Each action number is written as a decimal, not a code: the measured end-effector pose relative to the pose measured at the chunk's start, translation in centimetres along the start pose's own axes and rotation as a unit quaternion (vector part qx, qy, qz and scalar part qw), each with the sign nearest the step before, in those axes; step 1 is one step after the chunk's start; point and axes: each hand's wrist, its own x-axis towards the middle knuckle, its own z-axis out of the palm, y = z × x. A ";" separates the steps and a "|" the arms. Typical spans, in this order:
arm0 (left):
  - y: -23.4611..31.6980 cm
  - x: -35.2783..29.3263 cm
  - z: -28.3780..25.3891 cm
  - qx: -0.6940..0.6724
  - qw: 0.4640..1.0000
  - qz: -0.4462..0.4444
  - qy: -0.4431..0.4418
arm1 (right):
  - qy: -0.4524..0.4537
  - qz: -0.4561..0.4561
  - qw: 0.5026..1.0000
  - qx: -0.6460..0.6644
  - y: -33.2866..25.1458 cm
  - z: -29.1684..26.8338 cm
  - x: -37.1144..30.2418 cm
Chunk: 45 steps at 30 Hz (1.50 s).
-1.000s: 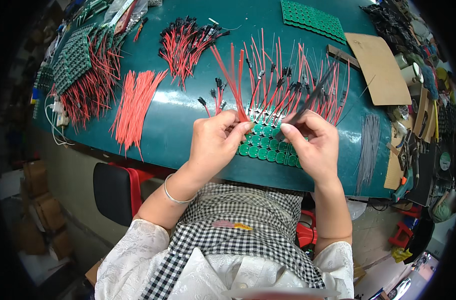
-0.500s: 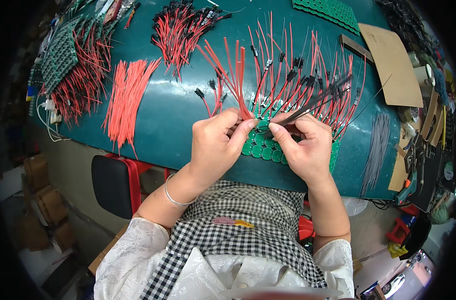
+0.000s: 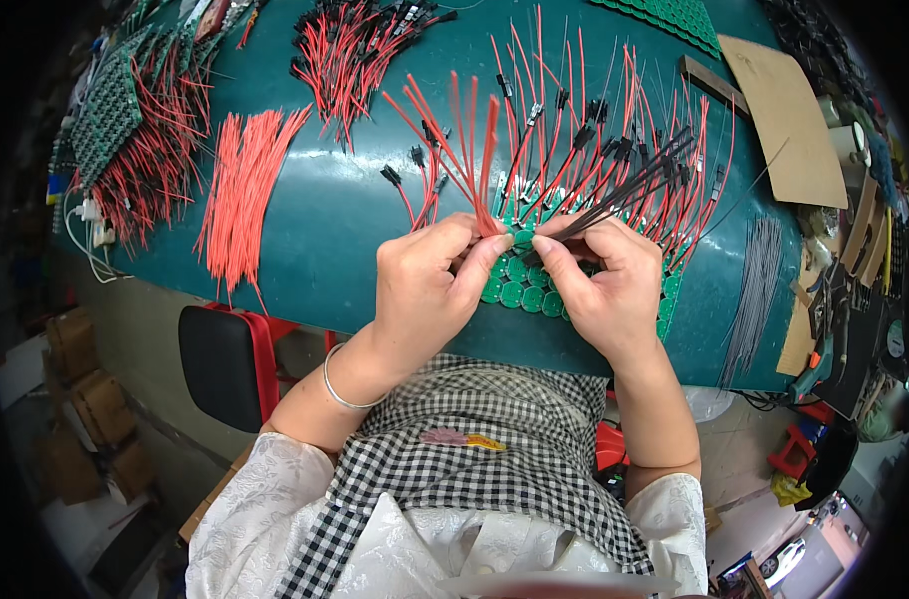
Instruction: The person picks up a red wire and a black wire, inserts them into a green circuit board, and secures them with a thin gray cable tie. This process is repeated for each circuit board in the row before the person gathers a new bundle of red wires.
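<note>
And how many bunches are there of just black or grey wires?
2: the black bunch in the right hand, and the grey bunch on the table, at the right. Others could be hidden.

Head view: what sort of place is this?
Probably a small electronics assembly workshop. The table bears green circuit boards, a pile of red wires and a heap of leads with black connectors.

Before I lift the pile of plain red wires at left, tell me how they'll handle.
The red wires are probably light, being thin strands. They seem fairly springy, since they lie nearly straight. With no visible tie, they may fan apart.
</note>
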 end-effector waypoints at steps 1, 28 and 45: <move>0.0 0.0 0.0 -0.005 1.000 0.000 0.005 | 0.000 0.000 1.000 0.000 0.0 0.0 0.0; 0.0 -0.1 -0.2 0.085 0.995 0.048 -0.020 | -0.035 -0.007 0.998 -0.045 -0.4 0.7 0.5; 2.4 0.2 -0.2 -0.042 0.995 -0.047 -0.077 | 0.020 -0.079 0.997 -0.018 0.1 0.0 0.9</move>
